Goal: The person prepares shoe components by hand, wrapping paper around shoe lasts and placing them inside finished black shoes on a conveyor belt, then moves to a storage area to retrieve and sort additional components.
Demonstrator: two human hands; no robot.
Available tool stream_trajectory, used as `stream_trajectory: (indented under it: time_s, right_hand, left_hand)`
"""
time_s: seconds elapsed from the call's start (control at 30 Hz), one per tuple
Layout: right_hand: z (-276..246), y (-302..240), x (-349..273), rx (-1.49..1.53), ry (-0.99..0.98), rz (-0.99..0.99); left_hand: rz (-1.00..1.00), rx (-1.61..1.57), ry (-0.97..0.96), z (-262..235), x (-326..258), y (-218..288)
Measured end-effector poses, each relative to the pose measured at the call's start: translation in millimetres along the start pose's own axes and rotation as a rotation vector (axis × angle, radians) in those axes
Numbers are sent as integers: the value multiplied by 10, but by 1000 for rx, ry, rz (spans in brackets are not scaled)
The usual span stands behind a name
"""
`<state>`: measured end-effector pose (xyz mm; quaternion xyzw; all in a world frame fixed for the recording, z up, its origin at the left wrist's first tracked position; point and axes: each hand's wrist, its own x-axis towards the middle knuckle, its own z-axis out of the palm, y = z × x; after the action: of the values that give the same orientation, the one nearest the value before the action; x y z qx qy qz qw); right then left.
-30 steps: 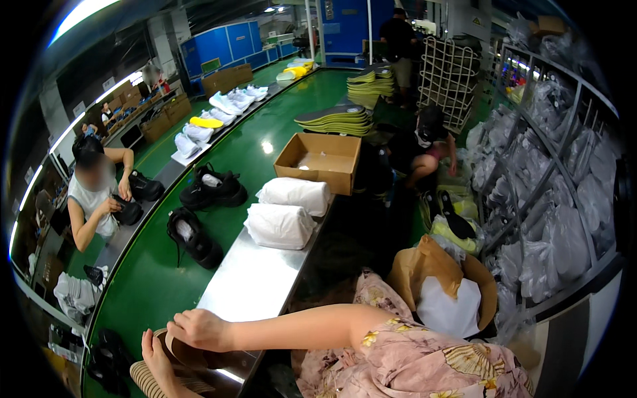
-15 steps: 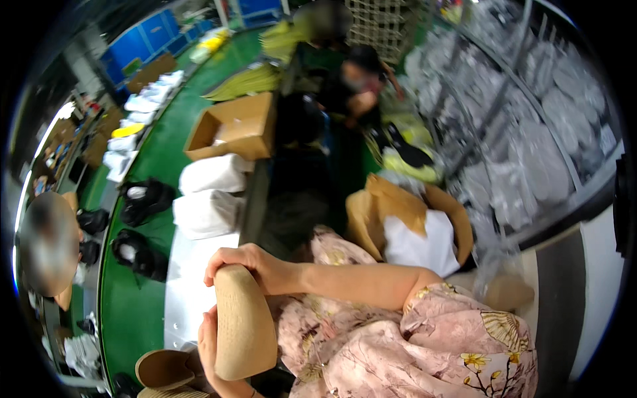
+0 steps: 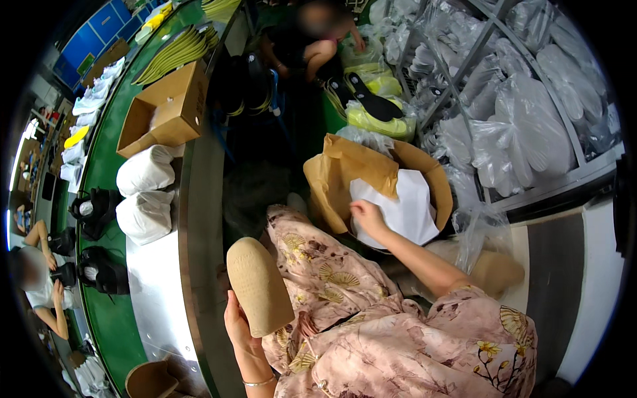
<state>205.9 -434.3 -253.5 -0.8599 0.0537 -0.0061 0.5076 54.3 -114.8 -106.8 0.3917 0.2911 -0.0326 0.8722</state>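
A tan shoe (image 3: pixel 257 285) with a finely textured surface stands tilted in front of me, its rounded end up. My left hand (image 3: pixel 239 320) is closed round its lower left side; the fingers behind it are hidden. To the right, my right hand (image 3: pixel 369 219) reaches to a stack of white paper (image 3: pixel 391 213), fingers curled in a pinch at its left edge. That paper lies in a round container lined with brown paper (image 3: pixel 345 164). Another tan piece of footwear (image 3: pixel 151 381), its opening showing, is at the lower left by the bench.
A metal-topped bench (image 3: pixel 156 278) runs along my left, carrying two white wrapped bundles (image 3: pixel 144 217) and an open carton (image 3: pixel 166 109). Black shoes (image 3: pixel 103 270) sit on the green conveyor. Racks of bagged grey soles (image 3: pixel 517 139) stand at right. Other people work ahead and far left.
My right hand has left the top of the tan shoe and moved right to the white paper. My left hand still holds the shoe. The view has shifted toward the right.
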Motion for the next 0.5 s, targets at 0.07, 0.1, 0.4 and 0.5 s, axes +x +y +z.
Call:
stream_trajectory:
  time_s: [0.07, 0.1, 0.4, 0.5]
  right_hand:
    - [-237, 734, -74, -439, 24, -17]
    - [-305, 861, -109, -496, -68, 69]
    - [-178, 1240, -109, -915, -281, 57]
    - [-142, 1305, -107, -972, -339, 57]
  left_hand:
    - [-40, -18, 39, -37, 7, -119]
    - [-50, -22, 133, 18, -6, -165]
    - [-47, 124, 230, 18, 9, -317]
    - [-59, 141, 246, 75, 10, -296]
